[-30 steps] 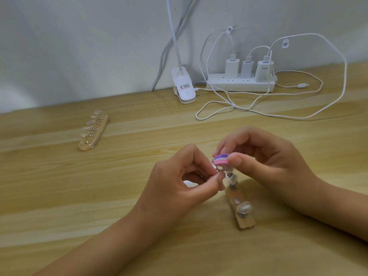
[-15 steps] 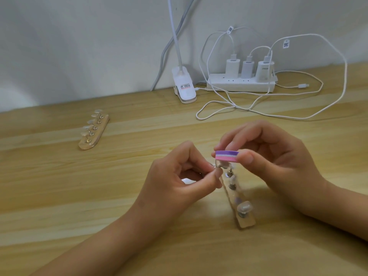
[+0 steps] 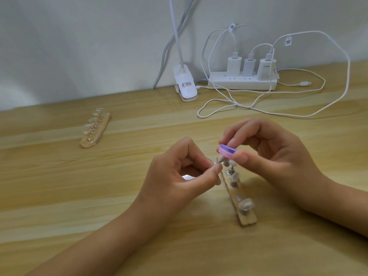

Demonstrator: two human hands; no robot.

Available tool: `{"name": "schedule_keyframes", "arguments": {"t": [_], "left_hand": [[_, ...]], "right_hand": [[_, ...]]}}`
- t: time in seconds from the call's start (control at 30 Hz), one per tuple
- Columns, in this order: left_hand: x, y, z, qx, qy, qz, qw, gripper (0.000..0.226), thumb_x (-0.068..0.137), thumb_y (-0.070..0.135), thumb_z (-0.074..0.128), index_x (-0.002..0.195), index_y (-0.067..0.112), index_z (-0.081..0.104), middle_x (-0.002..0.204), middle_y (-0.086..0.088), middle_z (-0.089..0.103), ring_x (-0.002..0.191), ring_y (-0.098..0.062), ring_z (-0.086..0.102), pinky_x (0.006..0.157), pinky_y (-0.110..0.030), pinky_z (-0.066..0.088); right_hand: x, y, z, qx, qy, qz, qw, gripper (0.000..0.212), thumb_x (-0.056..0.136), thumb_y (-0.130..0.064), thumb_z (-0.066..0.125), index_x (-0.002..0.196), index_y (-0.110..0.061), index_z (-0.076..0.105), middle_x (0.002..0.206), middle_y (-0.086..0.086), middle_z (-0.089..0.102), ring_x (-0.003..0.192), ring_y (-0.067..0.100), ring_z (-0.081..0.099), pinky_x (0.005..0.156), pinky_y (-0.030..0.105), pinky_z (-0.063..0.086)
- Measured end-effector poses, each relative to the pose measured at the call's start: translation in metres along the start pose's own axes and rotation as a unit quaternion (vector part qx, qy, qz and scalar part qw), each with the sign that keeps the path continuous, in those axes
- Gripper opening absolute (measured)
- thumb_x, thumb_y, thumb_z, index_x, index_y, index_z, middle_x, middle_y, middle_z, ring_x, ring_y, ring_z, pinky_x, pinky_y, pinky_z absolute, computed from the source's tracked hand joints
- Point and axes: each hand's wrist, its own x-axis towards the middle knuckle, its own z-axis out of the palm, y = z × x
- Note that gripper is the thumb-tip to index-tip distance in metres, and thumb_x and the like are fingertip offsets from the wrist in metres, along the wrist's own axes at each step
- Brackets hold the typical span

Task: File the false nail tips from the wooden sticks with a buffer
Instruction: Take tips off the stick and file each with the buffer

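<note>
Now, tip vs buffer: false nail tip (image 3: 220, 160) sits just under buffer (image 3: 228, 151); touching or not, can't tell.
L hand (image 3: 179, 176): fingers pinch the tip's pin, held off the stick.
R hand (image 3: 274, 156): thumb + fingers grip buffer, roughly flat; nearer hand for the stroke.
Near wooden stick (image 3: 246, 218): on bench (image 3: 59, 196), long axis runs away-left toward both hands; its other tips stand just below buffer, likely in the way.
Far wooden stick (image 3: 99, 130): well apart, to the L.
Power strip (image 3: 242, 83): at rear, w/ cables.

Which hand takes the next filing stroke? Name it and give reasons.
Right. The right hand pinches the buffer just above the pin that the left hand pinches at the near wooden stick's far end.
</note>
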Motion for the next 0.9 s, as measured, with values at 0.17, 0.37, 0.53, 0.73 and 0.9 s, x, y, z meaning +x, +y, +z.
{"name": "schedule_keyframes", "arguments": {"t": [0.17,0.37,0.53,0.73,0.9], "left_hand": [[0.0005,-0.0012,-0.0003,-0.006,0.000,0.003,1.000,0.019,0.079,0.023,0.075,0.074,0.020,0.057,0.071,0.002,0.072,0.067,-0.017,0.071,0.063,-0.025,0.055],[0.0028,0.0008,0.0000,-0.047,0.003,-0.018,0.999,0.018,0.077,0.025,0.074,0.085,0.029,0.058,0.069,-0.001,0.072,0.064,-0.013,0.069,0.061,-0.019,0.051],[0.0064,-0.0018,0.0009,-0.065,-0.016,-0.032,0.997,0.012,0.082,0.021,0.073,0.093,0.021,0.068,0.070,0.001,0.072,0.067,-0.008,0.067,0.066,-0.018,0.051],[0.0050,-0.0023,0.0019,-0.082,-0.017,-0.028,0.996,0.005,0.080,0.025,0.070,0.080,0.029,0.068,0.073,-0.002,0.073,0.067,-0.009,0.068,0.065,-0.018,0.052],[0.0047,-0.0014,0.0038,-0.074,-0.017,-0.022,0.997,0.008,0.082,0.022,0.074,0.080,0.026,0.068,0.072,-0.003,0.073,0.066,-0.009,0.068,0.064,-0.018,0.051]], "right_hand": [[0.0003,0.0017,-0.0002,-0.001,-0.005,0.008,1.000,0.035,0.083,-0.040,0.072,0.091,-0.008,0.059,0.099,0.002,0.066,0.095,0.021,0.065,0.088,0.032,0.053],[-0.0006,0.0010,-0.0003,0.013,-0.005,0.006,1.000,0.037,0.083,-0.038,0.071,0.094,-0.006,0.057,0.101,0.005,0.065,0.096,0.022,0.066,0.087,0.030,0.053],[0.0018,0.0022,-0.0030,0.011,0.018,-0.010,1.000,0.028,0.083,-0.026,0.070,0.096,-0.007,0.055,0.103,0.008,0.063,0.098,0.019,0.064,0.091,0.030,0.051],[0.0027,0.0050,-0.0022,-0.009,-0.013,0.011,1.000,0.031,0.086,-0.036,0.070,0.104,-0.014,0.058,0.103,0.009,0.063,0.102,0.024,0.065,0.094,0.031,0.050],[0.0031,0.0055,-0.0018,-0.032,-0.016,-0.010,0.999,0.026,0.088,-0.032,0.069,0.103,-0.013,0.059,0.103,0.008,0.062,0.101,0.024,0.063,0.094,0.030,0.049]]}}
